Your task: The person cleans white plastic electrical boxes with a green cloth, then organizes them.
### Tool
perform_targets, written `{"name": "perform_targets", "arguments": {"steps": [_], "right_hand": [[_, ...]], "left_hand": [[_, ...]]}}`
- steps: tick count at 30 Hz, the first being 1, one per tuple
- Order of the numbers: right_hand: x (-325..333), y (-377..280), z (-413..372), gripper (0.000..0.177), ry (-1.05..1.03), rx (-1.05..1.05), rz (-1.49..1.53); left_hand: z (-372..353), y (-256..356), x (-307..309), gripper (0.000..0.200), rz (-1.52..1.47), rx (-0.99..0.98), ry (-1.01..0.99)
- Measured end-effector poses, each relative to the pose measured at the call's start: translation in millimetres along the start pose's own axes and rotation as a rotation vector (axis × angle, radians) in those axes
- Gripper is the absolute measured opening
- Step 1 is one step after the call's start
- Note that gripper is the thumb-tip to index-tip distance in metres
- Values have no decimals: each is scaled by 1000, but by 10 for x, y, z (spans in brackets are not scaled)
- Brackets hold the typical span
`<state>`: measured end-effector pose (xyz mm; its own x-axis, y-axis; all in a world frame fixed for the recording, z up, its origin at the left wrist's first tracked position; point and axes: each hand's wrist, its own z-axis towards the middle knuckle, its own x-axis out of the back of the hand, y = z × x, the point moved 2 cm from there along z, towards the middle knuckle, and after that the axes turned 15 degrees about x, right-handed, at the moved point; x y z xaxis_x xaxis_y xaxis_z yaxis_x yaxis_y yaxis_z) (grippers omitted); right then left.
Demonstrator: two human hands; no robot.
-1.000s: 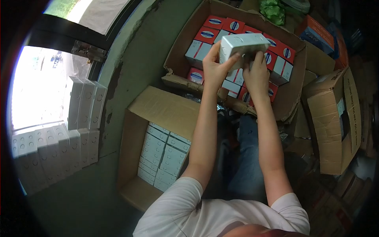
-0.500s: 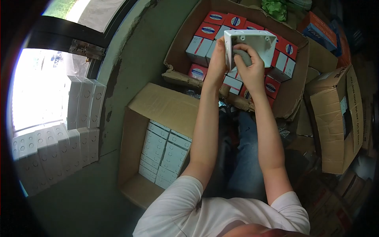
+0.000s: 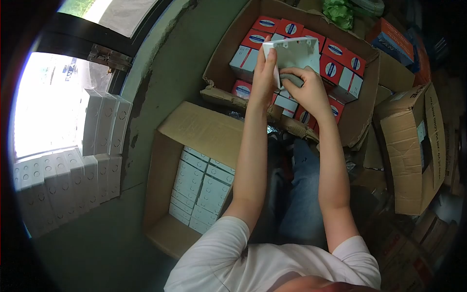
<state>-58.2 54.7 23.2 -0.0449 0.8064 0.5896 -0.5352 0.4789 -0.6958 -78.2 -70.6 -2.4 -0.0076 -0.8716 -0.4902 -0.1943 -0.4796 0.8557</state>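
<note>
A white plastic electrical box is held up, its hollow side facing me. My left hand grips it by the left wall. In my right hand is a grey cloth or sponge-like pad, pinched between thumb and fingers. The pad is pressed against the lower left inside of the box; its far part is hidden. Both hands are above a large carton of red-and-white small boxes.
On the left, an open carton holds stacked white boxes. More white boxes are piled on the window ledge. A brown carton stands at right, and a green plastic bag lies at the back.
The white box has shifted left and turned slightly. My right hand has moved the grey pad down and left, toward the lower edge inside the box.
</note>
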Motion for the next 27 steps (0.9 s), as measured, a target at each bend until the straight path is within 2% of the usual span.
{"name": "perform_targets", "arguments": {"steps": [1, 3, 4, 7, 8, 10, 11, 13, 14, 15, 16, 18, 20, 22, 23, 26, 27], "right_hand": [[8, -9, 0, 24, -20, 28, -57], [-54, 49, -13, 23, 148, -16, 139], [-76, 43, -1, 23, 233, -40, 238], [-121, -10, 46, 22, 571, -87, 234], [-140, -34, 37, 22, 618, -96, 212], [-162, -74, -11, 22, 705, -114, 165], [-147, -91, 2, 22, 688, -98, 230], [-122, -84, 19, 22, 424, -55, 249], [-120, -96, 48, 22, 297, -30, 259], [-136, -124, 22, 26, 97, -92, 195], [-134, -164, 29, 26, 43, -28, 144], [-130, -230, 20, 27, -66, 93, 41], [-3, -307, 44, 28, -109, 76, 65], [84, -293, 34, 29, -132, 60, 98], [72, -247, 24, 28, -94, 92, 149], [-14, -152, 9, 24, -18, -51, 279], [-53, -123, 20, 22, 56, -56, 239]], "left_hand": [[-11, 17, -16, 62, 106, -7, 44], [-48, 17, -71, 53, 238, -57, 144], [-47, 3, -90, 50, 236, -38, 127], [-42, -63, -183, 37, 232, -27, 85], [-26, -72, -200, 34, 245, -10, 9], [-37, -83, -223, 31, 259, 38, -7], [-21, -89, -190, 31, 244, -20, 17], [9, -49, -105, 30, 217, -139, 66], [6, -18, -58, 31, 171, -117, 118], [-7, 13, -3, 32, 126, -94, 169], [-28, 46, 45, 33, 80, -70, 217], [-78, 78, 53, 34, 210, -87, 208], [-81, 76, -10, 34, 255, -173, 175], [-77, 38, -32, 33, 233, -178, 133], [-69, 21, -49, 33, 244, -192, 140], [-56, 3, -48, 32, 227, -159, 216], [-46, 4, -39, 31, 211, -138, 253]]}}
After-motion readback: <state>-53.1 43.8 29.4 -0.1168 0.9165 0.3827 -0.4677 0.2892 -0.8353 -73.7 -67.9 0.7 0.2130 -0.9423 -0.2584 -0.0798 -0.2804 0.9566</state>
